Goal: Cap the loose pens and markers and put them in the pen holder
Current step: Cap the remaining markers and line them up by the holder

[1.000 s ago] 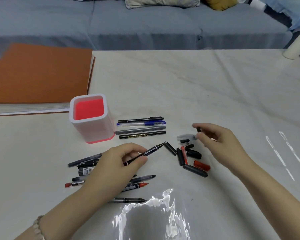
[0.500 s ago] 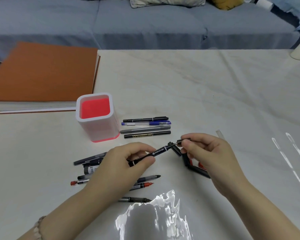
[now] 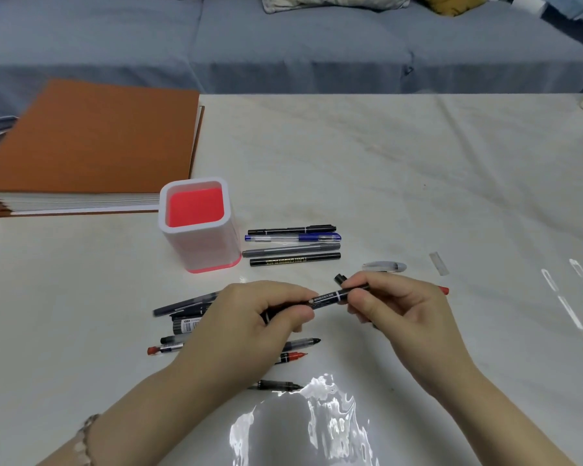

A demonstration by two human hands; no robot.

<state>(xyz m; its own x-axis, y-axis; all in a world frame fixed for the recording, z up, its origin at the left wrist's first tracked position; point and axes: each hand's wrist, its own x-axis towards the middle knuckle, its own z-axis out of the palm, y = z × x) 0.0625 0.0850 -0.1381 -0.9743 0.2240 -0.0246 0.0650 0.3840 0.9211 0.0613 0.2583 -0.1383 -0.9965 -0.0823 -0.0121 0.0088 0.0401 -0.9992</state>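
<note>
Both hands pinching one black marker (image 3: pixel 330 295) with white print: left hand (image 3: pixel 249 317) on the barrel, right hand (image 3: pixel 401 307) on the capped end.

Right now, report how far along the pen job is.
Done: four pens beside the pen holder look capped, but none is inside it. In hand: left hand and right hand grip a black pen, the right at its cap end. Left: uncapped pens by the left hand, a clear cap lying loose, then everything goes into the holder.
</note>
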